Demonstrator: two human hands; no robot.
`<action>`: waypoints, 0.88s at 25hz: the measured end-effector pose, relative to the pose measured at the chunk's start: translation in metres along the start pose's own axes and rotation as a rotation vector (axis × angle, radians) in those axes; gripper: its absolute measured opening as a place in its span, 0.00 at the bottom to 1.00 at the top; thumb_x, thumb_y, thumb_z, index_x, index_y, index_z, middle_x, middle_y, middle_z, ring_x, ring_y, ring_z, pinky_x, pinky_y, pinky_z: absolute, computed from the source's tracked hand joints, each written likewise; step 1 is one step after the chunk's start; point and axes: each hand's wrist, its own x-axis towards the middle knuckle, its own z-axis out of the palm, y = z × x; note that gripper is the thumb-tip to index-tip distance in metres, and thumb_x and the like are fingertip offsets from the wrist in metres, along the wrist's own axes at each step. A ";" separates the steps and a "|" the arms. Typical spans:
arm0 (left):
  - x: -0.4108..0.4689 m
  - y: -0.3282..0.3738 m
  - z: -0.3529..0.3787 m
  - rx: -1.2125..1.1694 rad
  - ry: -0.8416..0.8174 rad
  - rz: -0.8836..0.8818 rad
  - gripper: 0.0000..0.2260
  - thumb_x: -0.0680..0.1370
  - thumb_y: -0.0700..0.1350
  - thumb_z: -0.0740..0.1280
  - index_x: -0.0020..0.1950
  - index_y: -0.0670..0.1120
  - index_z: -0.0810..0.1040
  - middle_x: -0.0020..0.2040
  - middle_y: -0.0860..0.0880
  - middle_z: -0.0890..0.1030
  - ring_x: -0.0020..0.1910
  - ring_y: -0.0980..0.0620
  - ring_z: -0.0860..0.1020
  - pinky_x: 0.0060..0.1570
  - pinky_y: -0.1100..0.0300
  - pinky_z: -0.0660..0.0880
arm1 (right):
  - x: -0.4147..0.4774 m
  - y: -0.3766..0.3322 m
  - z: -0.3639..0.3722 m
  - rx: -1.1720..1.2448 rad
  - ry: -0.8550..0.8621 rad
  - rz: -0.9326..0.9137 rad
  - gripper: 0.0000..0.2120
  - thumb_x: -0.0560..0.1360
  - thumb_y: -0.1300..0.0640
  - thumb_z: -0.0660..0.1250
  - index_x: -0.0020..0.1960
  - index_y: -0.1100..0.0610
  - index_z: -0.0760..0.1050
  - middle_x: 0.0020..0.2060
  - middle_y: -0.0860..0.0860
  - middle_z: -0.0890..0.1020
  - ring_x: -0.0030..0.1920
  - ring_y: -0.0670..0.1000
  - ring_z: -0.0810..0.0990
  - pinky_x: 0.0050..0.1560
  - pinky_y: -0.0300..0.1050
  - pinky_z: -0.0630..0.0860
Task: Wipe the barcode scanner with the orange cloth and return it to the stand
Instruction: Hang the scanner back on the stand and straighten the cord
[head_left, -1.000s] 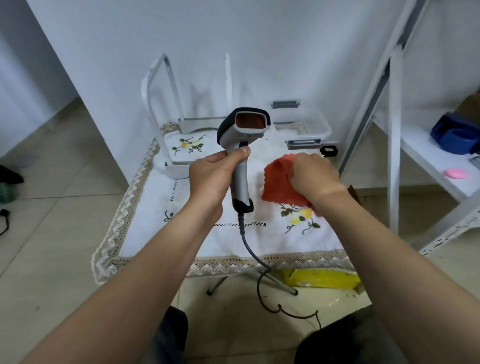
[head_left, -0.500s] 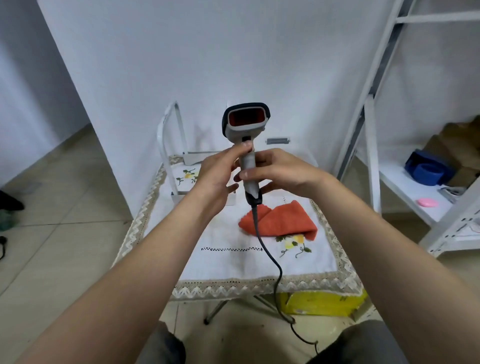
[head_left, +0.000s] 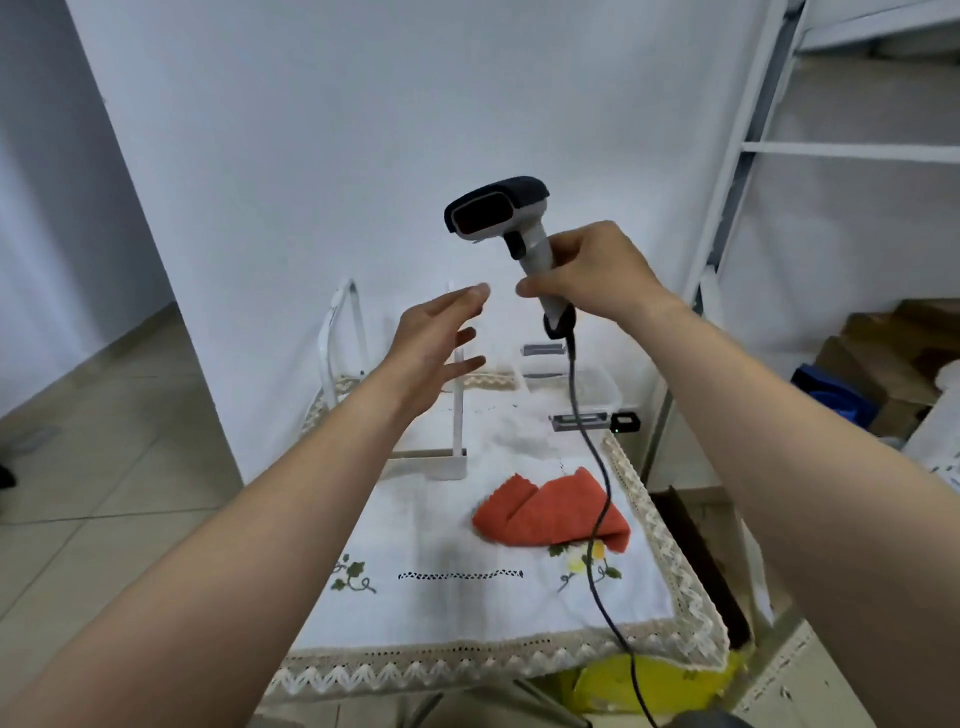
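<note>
My right hand (head_left: 592, 270) grips the grey handle of the barcode scanner (head_left: 501, 213), held upright in the air above the table, its dark window facing left. Its black cable (head_left: 589, 447) hangs down across the table and over the front edge. My left hand (head_left: 436, 338) is off the scanner, a little to its left, fingers spread and straight, holding nothing. The orange cloth (head_left: 556, 514) lies crumpled on the white tablecloth (head_left: 441, 597), under the cable. The white stand (head_left: 457, 415) rises at the back left of the table, partly behind my left hand.
A clear plastic box (head_left: 587, 389) sits at the table's back right. A white metal shelf frame (head_left: 727, 208) stands to the right, with a blue item (head_left: 826, 389) and cardboard on it. Something yellow (head_left: 649, 680) lies under the table. Tiled floor spreads to the left.
My right hand dropped the cloth on the table and took the scanner's handle. My left hand let go of the scanner and opened. The scanner went up and right.
</note>
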 end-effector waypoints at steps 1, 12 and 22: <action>0.005 0.001 -0.007 -0.007 0.061 -0.002 0.16 0.76 0.55 0.75 0.61 0.51 0.84 0.62 0.51 0.83 0.64 0.47 0.79 0.56 0.47 0.83 | 0.009 -0.002 -0.002 -0.091 0.060 -0.009 0.09 0.65 0.50 0.80 0.44 0.49 0.84 0.38 0.45 0.86 0.41 0.48 0.84 0.42 0.44 0.79; 0.049 0.035 -0.088 0.052 0.574 0.136 0.11 0.78 0.43 0.66 0.54 0.49 0.87 0.54 0.53 0.85 0.49 0.52 0.79 0.50 0.56 0.77 | 0.093 -0.011 0.061 -0.755 0.371 -0.355 0.06 0.72 0.58 0.68 0.47 0.50 0.79 0.35 0.49 0.77 0.49 0.58 0.75 0.38 0.47 0.65; 0.097 0.020 -0.139 0.183 0.534 -0.091 0.17 0.78 0.49 0.62 0.62 0.42 0.78 0.50 0.47 0.74 0.42 0.47 0.70 0.46 0.53 0.67 | 0.136 0.008 0.153 -0.694 0.325 -0.498 0.11 0.72 0.59 0.67 0.54 0.51 0.80 0.45 0.49 0.82 0.47 0.56 0.77 0.36 0.46 0.68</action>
